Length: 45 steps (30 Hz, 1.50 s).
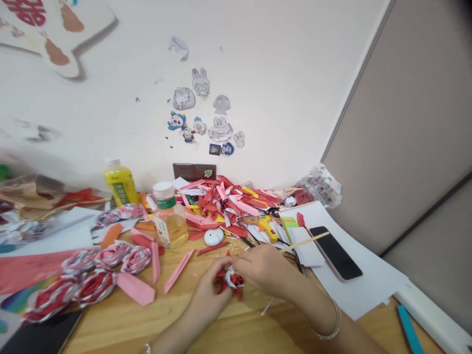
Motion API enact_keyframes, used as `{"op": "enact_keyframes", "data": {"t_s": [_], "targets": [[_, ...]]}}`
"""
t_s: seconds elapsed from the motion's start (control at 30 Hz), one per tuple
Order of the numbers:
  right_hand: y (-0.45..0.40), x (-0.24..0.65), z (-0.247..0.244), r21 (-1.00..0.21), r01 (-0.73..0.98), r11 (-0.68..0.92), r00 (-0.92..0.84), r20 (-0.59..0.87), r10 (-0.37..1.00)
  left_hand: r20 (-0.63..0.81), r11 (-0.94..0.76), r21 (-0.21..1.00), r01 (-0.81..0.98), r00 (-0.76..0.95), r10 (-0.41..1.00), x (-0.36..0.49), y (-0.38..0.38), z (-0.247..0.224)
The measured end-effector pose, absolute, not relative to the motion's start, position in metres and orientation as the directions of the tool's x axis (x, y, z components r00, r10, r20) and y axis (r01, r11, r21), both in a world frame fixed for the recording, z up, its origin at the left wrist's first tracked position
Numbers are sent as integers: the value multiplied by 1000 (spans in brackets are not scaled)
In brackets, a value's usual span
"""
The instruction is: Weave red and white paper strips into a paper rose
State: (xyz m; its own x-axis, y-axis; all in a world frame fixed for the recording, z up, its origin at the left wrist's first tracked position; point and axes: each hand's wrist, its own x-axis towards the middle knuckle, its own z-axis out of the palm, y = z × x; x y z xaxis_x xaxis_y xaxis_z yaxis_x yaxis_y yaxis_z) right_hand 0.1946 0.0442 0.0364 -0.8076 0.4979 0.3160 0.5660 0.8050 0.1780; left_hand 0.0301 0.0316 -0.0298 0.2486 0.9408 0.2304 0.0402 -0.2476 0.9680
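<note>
A small red and white folded-paper piece point(235, 279) is between my two hands, low in the middle of the view, with red points sticking out around it. My left hand point(211, 291) grips it from the left, fingers curled round its edge. From the right, my right hand point(263, 270) has its fingertips pressed together at the top of the piece. A thin pale yellow stick point(305, 242) extends from behind my right hand toward the upper right, over the dark phone point(341, 253). The fingertips of my right hand are partly hidden.
Behind lies a heap of folded paper strips point(228, 201). A clear bottle point(171, 221), a yellow bottle point(121, 182) and a white earphone case point(214, 237) stand nearby. Twisted red-white rosettes point(96, 287) lie left; a yellow glue gun point(268, 228) is at the right.
</note>
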Motion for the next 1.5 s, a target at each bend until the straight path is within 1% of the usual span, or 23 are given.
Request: {"op": "enact_keyframes", "data": {"t_s": [0.1, 0.17, 0.37, 0.53, 0.77, 0.97, 1.37, 1.5], "targets": [[44, 195, 37, 261, 542, 799, -833, 292, 470, 229, -236, 972, 2, 229, 946, 31, 31, -30], [45, 196, 38, 288, 531, 797, -843, 276, 462, 223, -227, 974, -5, 208, 952, 31, 31, -29], [46, 199, 42, 228, 539, 811, -839, 227, 494, 172, -188, 981, 39, 260, 950, 32, 29, -25], [44, 197, 41, 185, 589, 787, -805, 222, 551, 177, -203, 977, 58, 302, 937, 30, 28, -28], [41, 195, 46, 179, 601, 779, -798, 174, 576, 159, -190, 978, 85, 282, 946, 31, 28, -28], [40, 192, 49, 214, 579, 787, -815, 133, 564, 162, -186, 981, 62, 280, 946, 32, 28, -30], [44, 195, 43, 250, 560, 790, -828, 208, 521, 158, -182, 981, 64, 273, 949, 31, 29, -32], [44, 193, 39, 235, 573, 785, -814, 275, 511, 157, -180, 982, 58, 281, 947, 32, 28, -28]]}}
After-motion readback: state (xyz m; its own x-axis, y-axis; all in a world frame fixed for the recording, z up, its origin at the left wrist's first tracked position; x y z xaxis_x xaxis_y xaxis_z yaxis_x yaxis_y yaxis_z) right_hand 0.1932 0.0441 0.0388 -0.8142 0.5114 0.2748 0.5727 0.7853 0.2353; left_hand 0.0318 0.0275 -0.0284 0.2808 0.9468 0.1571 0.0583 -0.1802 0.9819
